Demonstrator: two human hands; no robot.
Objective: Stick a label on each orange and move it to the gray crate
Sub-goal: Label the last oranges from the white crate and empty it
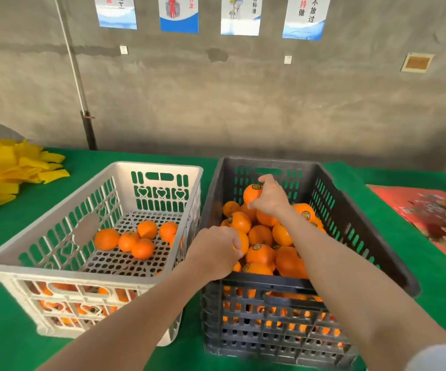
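Our right hand (271,200): grasps a round labelled orange (252,193), centre.
Our left hand (217,251): grips a second orange (244,241) by the dark gray plastic crate's (264,281) left rim.
Open room: white slotted crate (69,274), lower left.

Matt plastic gray crate (264,280), glossy oranges (259,234), perhaps felt tablecloth (430,277)

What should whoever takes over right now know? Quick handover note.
Right grip: holds a round labelled orange over the pile in the dark gray slotted plastic crate.
Left grip: curled round another orange at that crate's near-left side; label not visible.
Done: many labelled oranges already in the gray crate.
Left: the loose oranges, no labels showing, in the white perforated plastic crate need labelling and moving.
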